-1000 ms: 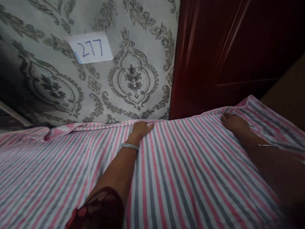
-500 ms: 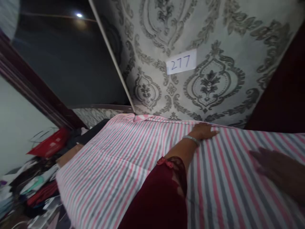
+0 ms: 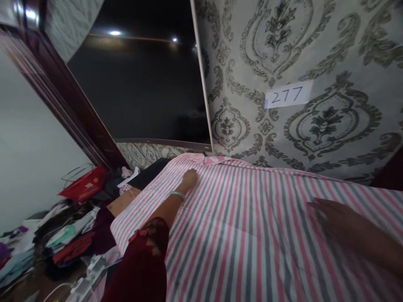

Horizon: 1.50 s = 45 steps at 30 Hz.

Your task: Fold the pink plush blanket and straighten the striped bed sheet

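A cloth with pink, grey and white stripes (image 3: 233, 235) lies spread over a flat surface, with small wrinkles and a bunched fold along its far edge. Near its far left part, my left hand (image 3: 189, 179) is closed, its curled fingers on the cloth; a bracelet circles the wrist below a dark red lace-trimmed sleeve. My right hand (image 3: 340, 216), smeared a little by motion, is on the right side of the cloth, palm down with fingers stretched out, holding nothing.
A dark television screen (image 3: 141, 84) and a patterned wall with a paper marked 277 (image 3: 288, 95) rise behind. To the left are a red bag (image 3: 85, 184), a cardboard piece (image 3: 124, 199), heaped clothes (image 3: 72, 247) and a white power strip (image 3: 83, 289).
My left hand has moved left across the cloth, from outstretched to closed near the far left part. My right hand stays over the right side. The view has turned left.
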### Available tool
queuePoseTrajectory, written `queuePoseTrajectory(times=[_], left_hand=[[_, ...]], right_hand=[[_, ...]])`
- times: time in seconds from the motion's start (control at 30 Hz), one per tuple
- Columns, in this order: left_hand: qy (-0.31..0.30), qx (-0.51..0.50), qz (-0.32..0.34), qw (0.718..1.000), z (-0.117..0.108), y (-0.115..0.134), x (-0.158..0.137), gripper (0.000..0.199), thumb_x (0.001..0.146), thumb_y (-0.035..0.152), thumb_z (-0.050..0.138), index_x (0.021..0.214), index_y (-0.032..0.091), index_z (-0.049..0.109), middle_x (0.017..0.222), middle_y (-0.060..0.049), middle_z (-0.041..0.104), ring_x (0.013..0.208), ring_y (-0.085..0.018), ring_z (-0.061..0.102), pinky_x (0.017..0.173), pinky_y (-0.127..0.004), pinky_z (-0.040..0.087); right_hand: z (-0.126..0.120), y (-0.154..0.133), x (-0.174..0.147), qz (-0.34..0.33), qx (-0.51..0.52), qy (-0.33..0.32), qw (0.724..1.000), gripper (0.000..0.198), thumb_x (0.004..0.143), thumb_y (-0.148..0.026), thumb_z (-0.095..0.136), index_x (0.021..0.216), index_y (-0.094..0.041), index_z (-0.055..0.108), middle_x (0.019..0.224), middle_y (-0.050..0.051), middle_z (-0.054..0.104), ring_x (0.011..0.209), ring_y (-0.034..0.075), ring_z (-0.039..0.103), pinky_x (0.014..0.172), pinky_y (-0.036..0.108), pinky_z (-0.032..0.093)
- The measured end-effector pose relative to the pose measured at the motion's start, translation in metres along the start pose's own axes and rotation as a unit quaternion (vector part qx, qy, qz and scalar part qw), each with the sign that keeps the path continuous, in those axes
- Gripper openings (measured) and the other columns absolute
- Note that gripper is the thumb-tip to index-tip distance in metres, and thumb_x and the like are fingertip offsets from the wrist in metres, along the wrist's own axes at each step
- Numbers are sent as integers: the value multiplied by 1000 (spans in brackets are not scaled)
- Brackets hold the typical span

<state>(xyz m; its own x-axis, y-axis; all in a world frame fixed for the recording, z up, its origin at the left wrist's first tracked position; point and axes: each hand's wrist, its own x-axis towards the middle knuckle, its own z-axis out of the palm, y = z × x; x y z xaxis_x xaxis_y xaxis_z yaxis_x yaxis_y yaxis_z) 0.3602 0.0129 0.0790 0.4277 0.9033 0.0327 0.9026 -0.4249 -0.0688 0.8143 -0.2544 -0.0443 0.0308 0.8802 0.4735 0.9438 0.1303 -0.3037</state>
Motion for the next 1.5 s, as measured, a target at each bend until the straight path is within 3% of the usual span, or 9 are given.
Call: queuePoseTrajectory(times=[0.07,0.17,0.33,0.53,0.7,0.9,1.13,1.37,1.5], left_hand=[[2,5,-22,1000,8,-32,9,40,100,17,33,125,10,64,133,-22,62,124,-30,60,104,-44,48],[8,2,-18,1000,21,-53,33,38,101,22,37,127,16,64,138,-17,60,127,-28,57,105,-41,47],[31,-15,4,999,40,-65,87,43,102,24,36,138,21,59,149,-12,56,135,-26,50,108,-40,44],[56,-25,-6,998,51,-88,143,43,103,35,36,134,25,63,147,-9,58,138,-27,47,109,-43,42],[56,-22,-35,998,52,-107,180,45,103,33,32,123,26,72,141,-10,63,131,-27,54,106,-43,44],[56,-31,-61,996,63,-110,212,46,99,36,36,119,22,75,123,-15,69,116,-30,61,95,-42,47],[58,-38,-40,997,72,-116,207,46,100,38,35,112,26,78,120,-13,70,113,-28,59,96,-41,46],[55,-26,-40,997,72,-111,197,46,102,34,33,124,28,73,136,-13,63,123,-33,58,99,-52,46],[40,-28,-18,999,68,-117,188,45,104,37,33,130,31,69,142,-9,62,128,-30,58,104,-49,45]], right_hand=[[20,-54,33,-19,28,-39,999,46,90,-46,39,115,-34,76,130,14,68,123,34,64,105,51,55],[49,-117,79,-64,51,-98,992,50,94,-45,36,123,-29,74,136,13,65,127,33,61,109,54,52],[100,-162,123,-94,44,-106,989,50,99,-39,35,133,-24,68,140,12,63,130,30,59,110,54,50],[131,-166,119,-67,-18,-68,995,52,104,-44,31,138,-26,66,146,9,59,132,32,58,109,59,50],[127,-165,117,-54,-24,-72,996,52,105,-48,31,139,-29,65,147,6,58,132,32,57,105,58,53],[118,-169,118,-32,-11,-92,995,49,105,-47,34,143,-33,62,152,5,53,137,32,53,111,58,49],[112,-173,118,-25,-1,-105,994,49,105,-47,33,143,-34,61,152,3,53,138,30,52,113,57,47],[119,-167,117,-43,-15,-89,995,50,106,-51,33,144,-33,60,151,4,54,136,30,54,111,54,49],[125,-162,116,-64,-35,-73,995,51,106,-52,32,143,-32,61,149,4,57,134,29,56,107,52,52]])
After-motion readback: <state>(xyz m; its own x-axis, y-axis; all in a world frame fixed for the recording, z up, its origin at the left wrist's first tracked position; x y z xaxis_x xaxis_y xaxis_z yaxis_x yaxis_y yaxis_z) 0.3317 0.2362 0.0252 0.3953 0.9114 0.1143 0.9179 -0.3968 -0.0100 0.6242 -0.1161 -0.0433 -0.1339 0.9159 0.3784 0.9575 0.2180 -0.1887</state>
